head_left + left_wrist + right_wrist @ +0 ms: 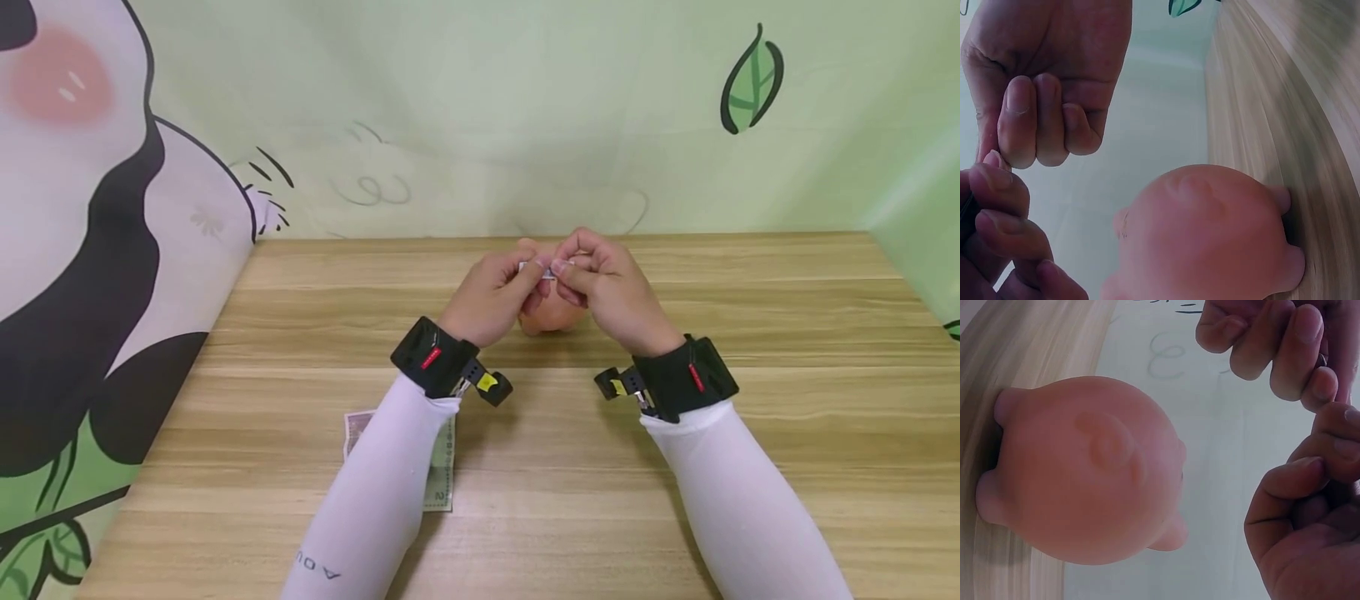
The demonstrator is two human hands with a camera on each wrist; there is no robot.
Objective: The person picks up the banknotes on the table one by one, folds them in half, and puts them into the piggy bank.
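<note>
My left hand (487,296) and my right hand (622,292) meet near the back of the table. Their thumbs and fingers pinch a small whitish slip (550,273), mostly hidden between the fingertips; its exact kind cannot be told. Below and behind them stands a pink piggy bank (553,315), partly covered by the hands in the head view. Both wrist views show its rounded rear with a curly tail. In the left wrist view, the right hand (1047,75) has its other fingers curled in. The right wrist view has the left hand (1272,350) above the right one.
A banknote (444,471) lies on the wooden table (547,500), partly under my left forearm, with a greenish part and a pinkish corner (354,427) showing. Behind the table hangs a pale green printed backdrop (480,108), with a panda drawing on the left.
</note>
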